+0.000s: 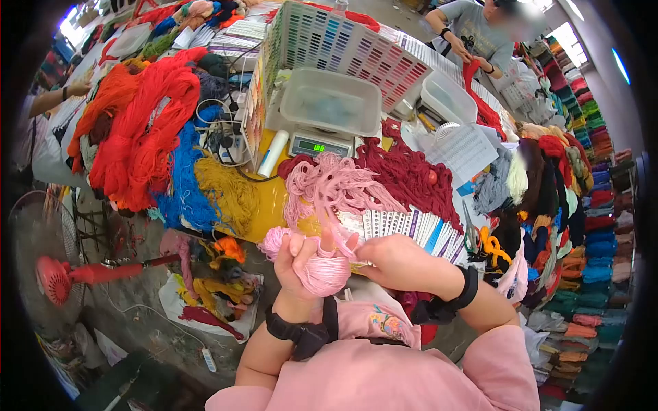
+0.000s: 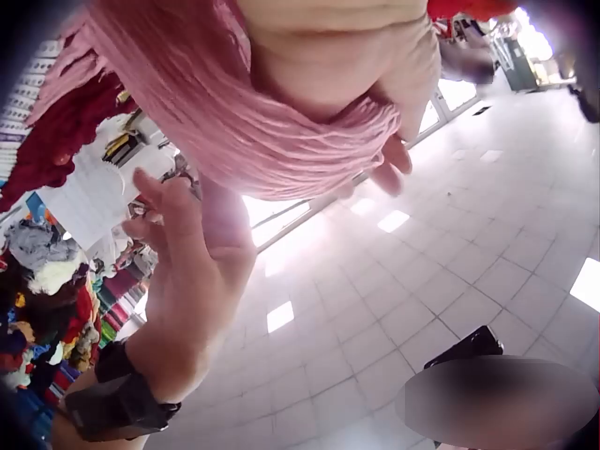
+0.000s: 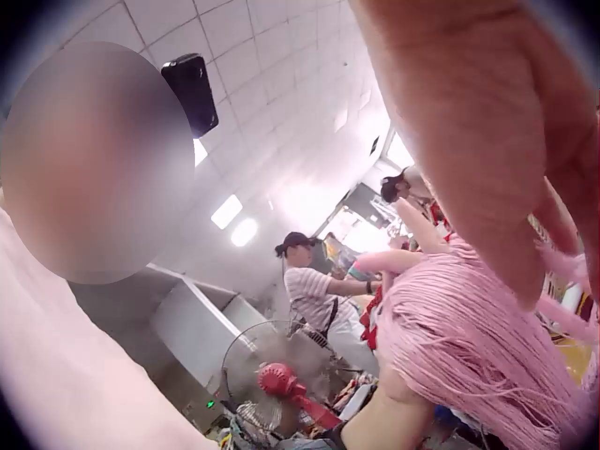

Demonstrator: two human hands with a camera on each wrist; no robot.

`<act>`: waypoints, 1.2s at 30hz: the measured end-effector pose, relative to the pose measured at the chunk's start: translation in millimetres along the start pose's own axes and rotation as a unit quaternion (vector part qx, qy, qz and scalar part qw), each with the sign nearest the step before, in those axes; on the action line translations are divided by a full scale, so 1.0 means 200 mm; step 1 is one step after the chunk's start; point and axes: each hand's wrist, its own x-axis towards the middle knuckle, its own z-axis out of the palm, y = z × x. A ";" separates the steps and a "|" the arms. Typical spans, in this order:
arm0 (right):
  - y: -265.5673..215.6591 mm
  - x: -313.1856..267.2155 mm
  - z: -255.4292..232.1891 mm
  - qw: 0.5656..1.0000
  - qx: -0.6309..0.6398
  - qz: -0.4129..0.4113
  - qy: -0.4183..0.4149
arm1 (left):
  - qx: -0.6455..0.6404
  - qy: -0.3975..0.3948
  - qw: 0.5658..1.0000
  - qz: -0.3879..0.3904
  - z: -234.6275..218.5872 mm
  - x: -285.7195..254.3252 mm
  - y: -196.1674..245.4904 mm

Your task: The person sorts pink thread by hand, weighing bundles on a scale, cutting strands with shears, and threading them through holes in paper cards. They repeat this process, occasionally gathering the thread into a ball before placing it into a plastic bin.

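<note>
Thick pink yarn (image 1: 323,275) is looped round the left hand (image 1: 295,264), whose fingers curl about it in the head view. In the left wrist view the yarn (image 2: 272,141) wraps across the palm of the left hand (image 2: 347,56). The right hand (image 1: 394,260) is just to the right, thumb and fingertips together at a pink strand. In the right wrist view the right hand (image 3: 478,122) is close above the wound yarn (image 3: 469,328). A loose pink heap (image 1: 332,181) lies on the yellow table (image 1: 264,222) beyond the hands.
Behind the heap stand a scale (image 1: 319,146) with a clear tub (image 1: 331,103) and a colour chart (image 1: 356,51). Dark red yarn (image 1: 411,179), colour cards (image 1: 404,225) and scissors (image 1: 471,236) lie to the right. A red fan (image 1: 58,279) stands left; another person (image 1: 473,34) works across the table.
</note>
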 end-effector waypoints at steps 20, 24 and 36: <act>-0.02 0.11 0.20 0.682 0.690 0.131 0.204 | 0.388 0.204 0.888 -0.139 0.09 0.02 -0.05; -0.01 0.13 0.20 0.572 0.787 0.134 0.186 | 0.260 0.219 0.933 -0.122 0.07 0.01 -0.02; 0.01 0.16 0.18 0.597 0.753 0.181 0.212 | 0.292 0.286 0.909 -0.082 0.03 0.02 0.00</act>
